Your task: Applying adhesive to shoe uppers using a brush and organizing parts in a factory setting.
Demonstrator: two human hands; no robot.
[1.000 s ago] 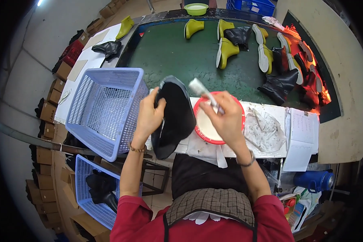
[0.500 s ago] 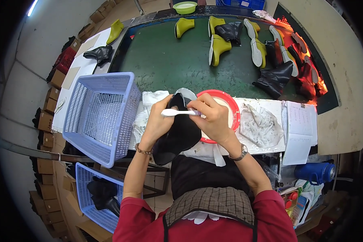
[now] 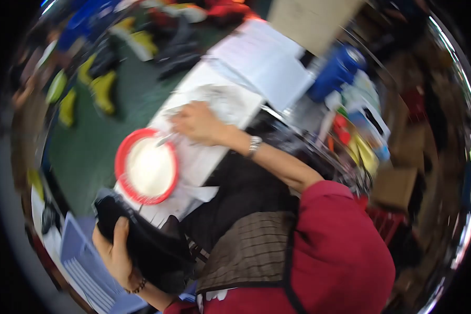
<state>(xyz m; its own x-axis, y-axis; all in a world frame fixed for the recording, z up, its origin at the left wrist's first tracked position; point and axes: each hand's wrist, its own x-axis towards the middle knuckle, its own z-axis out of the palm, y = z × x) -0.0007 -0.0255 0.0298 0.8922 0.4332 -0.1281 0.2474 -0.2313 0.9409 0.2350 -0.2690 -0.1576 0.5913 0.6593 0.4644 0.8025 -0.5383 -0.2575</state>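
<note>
My left hand (image 3: pixel 115 252) is wrapped round a black boot (image 3: pixel 149 243), held in the lower left above the blue basket. The thumb lies across the boot's upper. My right hand (image 3: pixel 199 123), blurred, has its fingers closed beside the rim of a red basin (image 3: pixel 121 163) with white liquid inside. From those fingers a thin, pale end of a toothbrush (image 3: pixel 165 139) reaches over the liquid; its handle is hidden in the hand. A stained white cloth (image 3: pixel 227 102) lies just past the right hand.
A blue plastic basket (image 3: pixel 83 261) stands at lower left. On the green table (image 3: pixel 73 157) are yellow-green boot forms (image 3: pixel 103 91) and black boots (image 3: pixel 180 49). Paper sheets (image 3: pixel 264 57), a blue flask (image 3: pixel 337 70) and cluttered bags (image 3: pixel 358 136) lie toward the right. Cardboard boxes (image 3: pixel 395 193) stand beyond.
The view has swung to the right and blurred. My hands have moved apart: the left keeps the boot, while the right has carried the toothbrush from it to the red basin.
</note>
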